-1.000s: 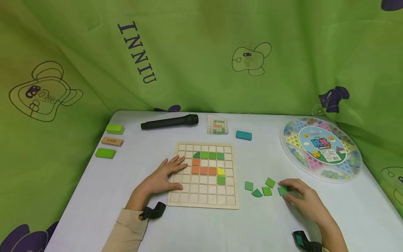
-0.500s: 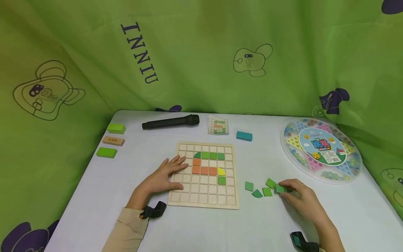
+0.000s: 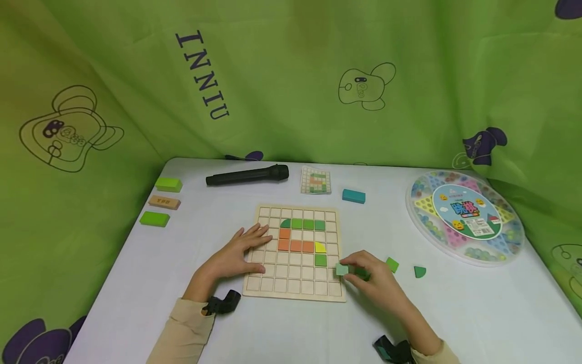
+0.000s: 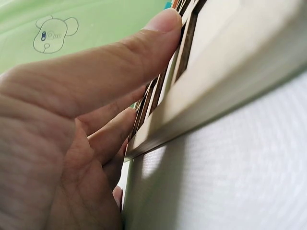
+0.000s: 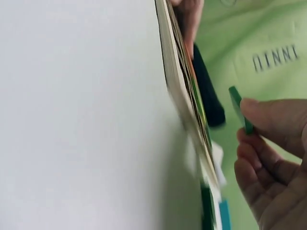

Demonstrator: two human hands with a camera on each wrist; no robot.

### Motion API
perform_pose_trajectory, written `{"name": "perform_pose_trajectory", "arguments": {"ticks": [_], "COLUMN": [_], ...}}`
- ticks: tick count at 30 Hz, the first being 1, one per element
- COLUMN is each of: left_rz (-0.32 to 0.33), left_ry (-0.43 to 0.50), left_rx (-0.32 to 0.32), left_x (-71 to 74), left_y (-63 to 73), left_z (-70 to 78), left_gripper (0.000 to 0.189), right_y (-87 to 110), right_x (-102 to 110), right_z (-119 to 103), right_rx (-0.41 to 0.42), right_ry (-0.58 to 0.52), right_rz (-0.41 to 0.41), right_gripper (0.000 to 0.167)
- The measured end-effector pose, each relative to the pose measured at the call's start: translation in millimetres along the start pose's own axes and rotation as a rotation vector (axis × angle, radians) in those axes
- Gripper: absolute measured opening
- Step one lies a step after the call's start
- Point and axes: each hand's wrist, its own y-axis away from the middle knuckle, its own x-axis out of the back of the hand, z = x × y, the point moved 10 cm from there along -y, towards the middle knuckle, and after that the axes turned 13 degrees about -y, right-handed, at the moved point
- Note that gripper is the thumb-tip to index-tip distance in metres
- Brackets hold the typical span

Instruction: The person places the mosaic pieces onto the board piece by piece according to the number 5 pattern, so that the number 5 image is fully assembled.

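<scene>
My left hand [image 3: 236,257] rests on the left side of the wooden grid board [image 3: 275,285], its fingers spread; the left wrist view shows the thumb [image 4: 163,24] on the board. With thumb and fingers my right hand [image 3: 377,280] pinches a green square tile [image 3: 342,269] above the board's right edge. In the right wrist view the tile [image 5: 241,109] is held edge-on, clear of the board. Set in the grid are green tiles [image 3: 308,224], orange tiles [image 3: 295,246] and one yellow rounded tile [image 3: 320,247]. Other green pieces [image 3: 362,273] are partly hidden by the right hand.
A green square [image 3: 392,264] and a green quarter-circle [image 3: 420,272] lie right of the right hand. Behind the board are a black microphone [image 3: 247,175], a pattern card [image 3: 316,181] and a teal block [image 3: 353,196]. A round game box [image 3: 466,217] sits right; several blocks [image 3: 164,202] sit left.
My right hand has carried the green square tile left, from the loose pieces to the board's right edge. A quarter-circle has come into view where the hand was. The left hand stays in place.
</scene>
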Motion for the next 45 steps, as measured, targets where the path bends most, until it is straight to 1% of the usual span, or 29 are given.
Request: {"name": "perform_pose_trajectory", "arguments": {"ticks": [5, 10, 13, 18, 22, 25, 27, 29, 32, 35, 37, 39, 41, 43, 44, 45], "left_rz": [0.000, -0.002, -0.003, 0.005, 0.016, 0.012, 0.005, 0.003, 0.006, 0.010, 0.012, 0.008, 0.004, 0.003, 0.002, 0.002], "left_ry": [-0.001, -0.004, -0.003, -0.007, -0.002, 0.002, 0.008, 0.011, 0.009, 0.008, 0.009, 0.011, 0.009, 0.008, 0.009, 0.008], "left_rx": [0.001, -0.001, 0.000, -0.007, -0.026, -0.031, -0.024, -0.018, -0.004, 0.001, -0.004, -0.008, -0.007, 0.000, 0.005, 0.006], "left_x": [-1.8, -1.8, -0.2, 3.1, 4.2, 3.0, 2.1, 1.7, 2.5, 2.7, 2.4, 1.6, 0.6, 0.2, 0.1, 0.0], "left_y": [-1.2, -0.7, -0.1, -0.4, -1.9, -1.6, -1.0, -0.5, 0.9, 1.4, 0.8, 0.0, -0.4, -0.4, 0.0, 0.4], "left_z": [-0.2, 0.4, 1.1, 2.1, 4.6, 4.8, 3.9, 3.3, 1.4, -0.1, 0.5, 1.5, 1.8, 0.9, 0.4, -0.2], "left_gripper": [0.082, 0.082, 0.082, 0.081, 0.080, 0.079, 0.080, 0.080, 0.081, 0.081, 0.080, 0.081, 0.081, 0.081, 0.082, 0.082], "right_y": [-9.9, -11.2, -11.7, -13.1, -12.3, -11.3, -11.1, -10.1, -6.1, 6.0, 18.0, 31.1, 43.7, 53.9, 58.1, 61.3], "right_x": [-27.6, -42.8, -46.5, -48.9, -47.3, -41.6, -32.8, -18.6, 10.2, 43.2, 65.2, 85.2, 102.0, 114.3, 118.1, 120.6], "right_z": [-4.1, -2.7, -2.7, -1.7, -0.9, -0.1, 1.5, 4.1, 11.8, 25.0, 36.0, 48.6, 61.8, 74.2, 80.1, 84.8], "right_rx": [-0.014, 0.013, 0.032, 0.027, 0.010, -0.006, -0.022, -0.036, -0.047, -0.070, -0.111, -0.185, -0.271, -0.332, -0.350, -0.350], "right_ry": [-0.060, -0.030, -0.006, 0.003, 0.000, -0.014, -0.017, 0.004, 0.052, 0.114, 0.162, 0.186, 0.189, 0.199, 0.192, 0.177], "right_rz": [-0.049, -0.067, -0.060, -0.048, -0.059, -0.066, -0.056, -0.027, 0.038, 0.111, 0.150, 0.168, 0.167, 0.155, 0.145, 0.136], "right_gripper": [0.027, 0.024, 0.025, 0.025, 0.028, 0.032, 0.035, 0.036, 0.038, 0.038, 0.037, 0.039, 0.042, 0.045, 0.045, 0.045]}}
